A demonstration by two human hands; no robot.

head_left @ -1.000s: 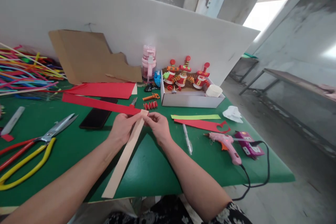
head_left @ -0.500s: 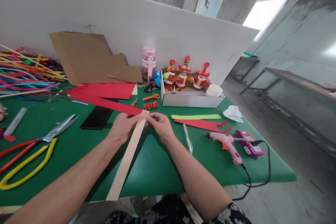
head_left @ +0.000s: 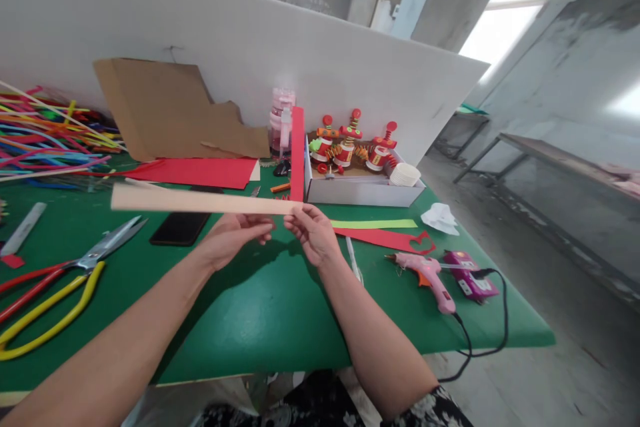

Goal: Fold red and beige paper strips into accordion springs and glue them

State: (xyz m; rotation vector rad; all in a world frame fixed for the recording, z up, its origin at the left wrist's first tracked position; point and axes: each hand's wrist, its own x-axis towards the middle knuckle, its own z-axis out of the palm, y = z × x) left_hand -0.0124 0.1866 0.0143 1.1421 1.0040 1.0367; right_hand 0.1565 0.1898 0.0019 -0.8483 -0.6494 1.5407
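Two paper strips meet at a right-angled corner in my right hand point(head_left: 315, 230), whose thumb and fingers pinch that corner. The beige paper strip point(head_left: 200, 200) reaches out to the left, slightly blurred. Upward from the corner stands the red paper strip point(head_left: 297, 153), in front of the pink bottle point(head_left: 281, 123). My left hand point(head_left: 243, 233) is just below the beige strip, fingers loosely apart and holding nothing. Behind the strips, a red folded paper piece point(head_left: 283, 198) is mostly hidden.
Large scissors point(head_left: 85, 273) and a black phone point(head_left: 180, 228) lie to the left. On the right are a pink glue gun point(head_left: 425, 273) with its cord, a pen point(head_left: 354, 260), a red cut strip point(head_left: 385, 239) and a white box point(head_left: 365, 192) holding red figures.
The joined strips have turned clockwise: the beige one swung from pointing toward me to the left, the red one from left to upright. My left hand has let go of them.
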